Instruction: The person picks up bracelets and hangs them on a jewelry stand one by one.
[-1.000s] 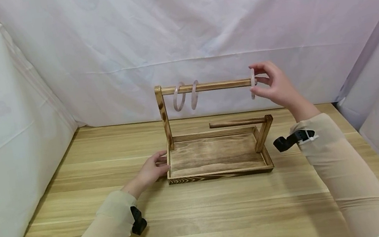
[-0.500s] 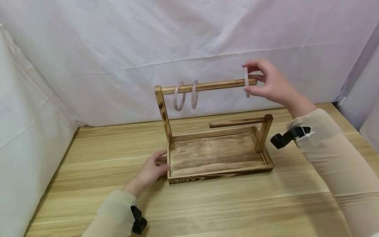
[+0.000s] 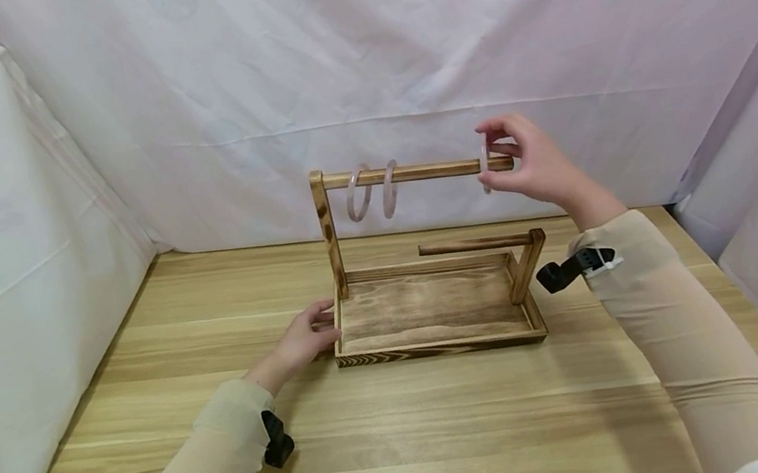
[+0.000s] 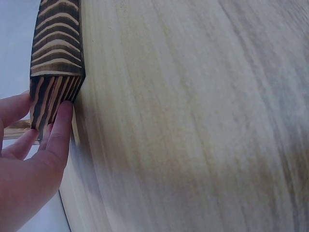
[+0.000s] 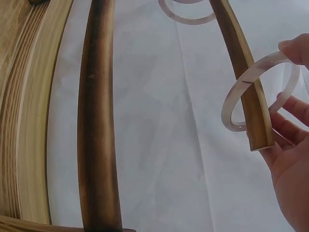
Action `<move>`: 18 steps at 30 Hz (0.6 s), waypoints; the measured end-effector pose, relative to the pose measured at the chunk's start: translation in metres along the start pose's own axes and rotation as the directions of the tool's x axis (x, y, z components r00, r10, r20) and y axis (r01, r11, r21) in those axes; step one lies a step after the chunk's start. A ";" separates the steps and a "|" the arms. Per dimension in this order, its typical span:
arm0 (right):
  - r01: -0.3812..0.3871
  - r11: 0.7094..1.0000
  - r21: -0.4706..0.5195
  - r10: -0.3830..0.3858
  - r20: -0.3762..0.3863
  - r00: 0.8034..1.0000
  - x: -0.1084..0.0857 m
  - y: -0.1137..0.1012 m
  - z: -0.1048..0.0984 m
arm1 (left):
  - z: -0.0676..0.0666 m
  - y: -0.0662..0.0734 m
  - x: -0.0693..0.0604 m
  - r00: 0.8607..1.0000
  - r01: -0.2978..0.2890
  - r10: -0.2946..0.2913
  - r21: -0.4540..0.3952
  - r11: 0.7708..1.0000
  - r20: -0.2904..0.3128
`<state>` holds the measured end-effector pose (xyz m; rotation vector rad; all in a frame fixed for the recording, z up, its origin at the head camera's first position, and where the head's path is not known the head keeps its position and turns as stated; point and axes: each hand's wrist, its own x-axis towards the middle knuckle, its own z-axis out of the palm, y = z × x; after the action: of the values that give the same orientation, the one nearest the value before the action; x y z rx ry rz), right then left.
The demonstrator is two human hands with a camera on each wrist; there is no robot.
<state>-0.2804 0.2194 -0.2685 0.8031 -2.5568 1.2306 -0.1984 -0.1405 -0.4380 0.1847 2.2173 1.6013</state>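
My right hand [image 3: 535,162] pinches a pale pink translucent bangle [image 5: 240,90] between thumb and fingers. That bangle encircles the upper bar [image 5: 248,101] of a wooden bangle stand, near the bar's free right end. Further left, two similar bangles, a left one [image 3: 353,205] and a right one [image 3: 388,194], hang from the same bar. My left hand [image 3: 301,339] holds the left short edge of the stand's tray base [image 3: 437,347], fingers and thumb against the wood. In the left wrist view, the thumb lies against the dark-grained end of the tray [image 4: 50,94].
A lower bar [image 3: 475,244] juts left from the short right post [image 3: 529,269], below the upper bar. The tall left post [image 3: 328,237] carries the upper bar. The stand rests on a wood-grain table [image 3: 415,441]. Pale cloth [image 3: 344,40] hangs behind and at both sides.
My right hand has moved left, bringing its bangle from the upper bar's free tip a short way along the bar. The left hand and the other two bangles stay in place.
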 end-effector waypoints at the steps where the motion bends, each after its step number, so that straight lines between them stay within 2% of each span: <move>1: 0.006 1.000 -0.005 -0.006 0.000 1.000 0.000 0.000 0.000 | 0.000 0.000 0.000 1.000 0.000 0.000 0.001 1.000 -0.002; 10: 0.042 0.998 -0.040 -0.041 0.030 0.999 0.005 -0.004 0.000 | 0.000 -0.003 0.000 1.000 -0.007 0.007 0.001 1.000 -0.007; 18: 0.022 0.999 -0.046 -0.018 0.084 0.996 0.009 -0.011 0.004 | 0.001 -0.004 -0.002 1.000 0.023 -0.023 0.011 1.000 -0.017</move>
<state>-0.2821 0.2074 -0.2604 0.8855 -2.6258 1.1507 -0.1961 -0.1416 -0.4418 0.1488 2.2334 1.5838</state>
